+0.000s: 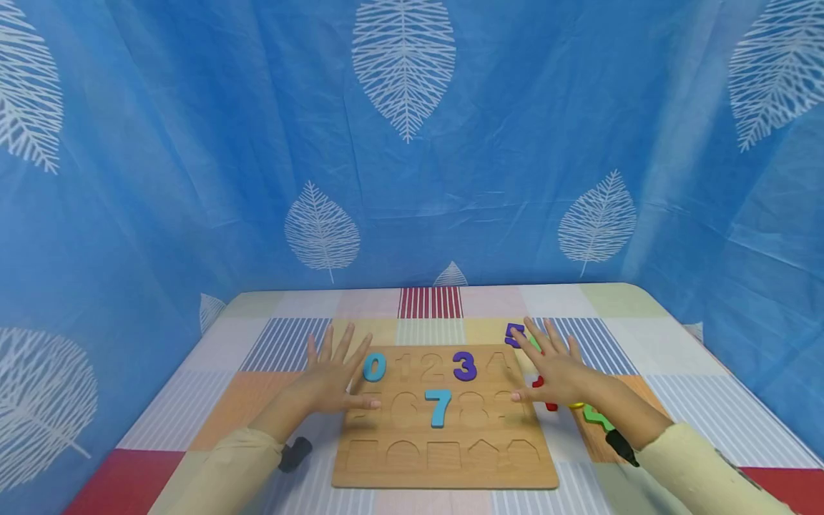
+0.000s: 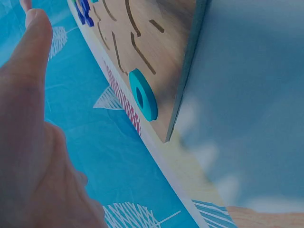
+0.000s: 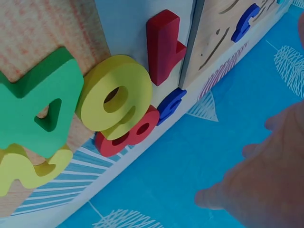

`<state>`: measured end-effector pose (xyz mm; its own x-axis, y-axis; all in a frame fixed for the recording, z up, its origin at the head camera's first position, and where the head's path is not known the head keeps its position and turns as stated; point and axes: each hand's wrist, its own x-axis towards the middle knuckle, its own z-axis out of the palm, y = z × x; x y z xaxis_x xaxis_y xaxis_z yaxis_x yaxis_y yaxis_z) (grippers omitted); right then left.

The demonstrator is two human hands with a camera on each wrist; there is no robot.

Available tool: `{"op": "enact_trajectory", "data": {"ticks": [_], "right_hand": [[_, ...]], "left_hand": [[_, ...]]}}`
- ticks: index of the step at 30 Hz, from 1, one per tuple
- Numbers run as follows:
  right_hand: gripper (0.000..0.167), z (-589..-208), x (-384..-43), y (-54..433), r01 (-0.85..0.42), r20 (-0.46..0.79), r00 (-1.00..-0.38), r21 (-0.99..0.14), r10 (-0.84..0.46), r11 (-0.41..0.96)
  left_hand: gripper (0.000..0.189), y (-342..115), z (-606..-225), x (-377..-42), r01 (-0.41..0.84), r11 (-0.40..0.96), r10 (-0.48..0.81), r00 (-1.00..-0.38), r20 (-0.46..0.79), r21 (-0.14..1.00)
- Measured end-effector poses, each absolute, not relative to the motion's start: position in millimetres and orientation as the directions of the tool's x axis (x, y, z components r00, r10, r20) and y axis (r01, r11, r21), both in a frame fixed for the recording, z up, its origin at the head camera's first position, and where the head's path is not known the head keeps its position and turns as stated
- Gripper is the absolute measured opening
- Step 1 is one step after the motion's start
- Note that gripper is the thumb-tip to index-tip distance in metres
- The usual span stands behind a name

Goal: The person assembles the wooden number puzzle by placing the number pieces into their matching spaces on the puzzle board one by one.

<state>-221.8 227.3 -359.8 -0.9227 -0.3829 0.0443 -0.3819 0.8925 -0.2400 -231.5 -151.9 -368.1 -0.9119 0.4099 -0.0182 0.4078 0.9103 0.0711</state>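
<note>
A wooden number puzzle board (image 1: 360,478) lies flat on the table. In its slots sit a light blue 0 (image 1: 367,368), a purple 3 (image 1: 472,368) and a light blue 7 (image 1: 440,410); its other visible slots are bare. My left hand (image 1: 327,379) is held over the board's left side, fingers spread, thumb toward the middle. Mirroring it, my right hand (image 1: 558,375) spreads its fingers over the right edge. Neither hand holds anything. Beside the board, partly hidden by the right hand, are a red 1 (image 3: 161,45), a yellow 9 (image 3: 137,78) and a green 4 (image 3: 66,85).
A purple 5 (image 1: 515,330) lies beyond the board's far right corner. The right wrist view also shows a red 8 (image 3: 151,119) and a curvy yellow piece (image 3: 12,166). A patchwork cloth (image 1: 257,400) covers the table, with a blue leaf-print curtain (image 1: 489,164) behind it.
</note>
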Motion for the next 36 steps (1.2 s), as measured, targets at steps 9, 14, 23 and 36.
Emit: {"op": "enact_trajectory", "data": {"ticks": [9,14,23,36], "right_hand": [[0.105,-365,-222,237,-0.404,0.015,-0.910,-0.245,-0.414,0.881],[0.107,-366,-220,247,-0.399,-0.038,-0.907,-0.235,-0.419,0.886],[0.106,-373,-218,261,-0.348,-0.149,-0.909,-0.241,-0.389,0.906],[0.092,-376,-219,262,-0.331,-0.180,-0.907,-0.256,-0.381,0.908]], "left_hand": [[0.106,-157,-375,-231,0.413,0.898,0.425,-0.903,-0.061,0.151],[0.110,-164,-383,-229,0.392,0.880,0.439,-0.887,-0.142,0.270],[0.113,-175,-399,-232,0.340,0.848,0.454,-0.861,-0.228,0.406],[0.118,-186,-407,-232,0.376,0.790,0.514,-0.837,-0.188,0.485]]}}
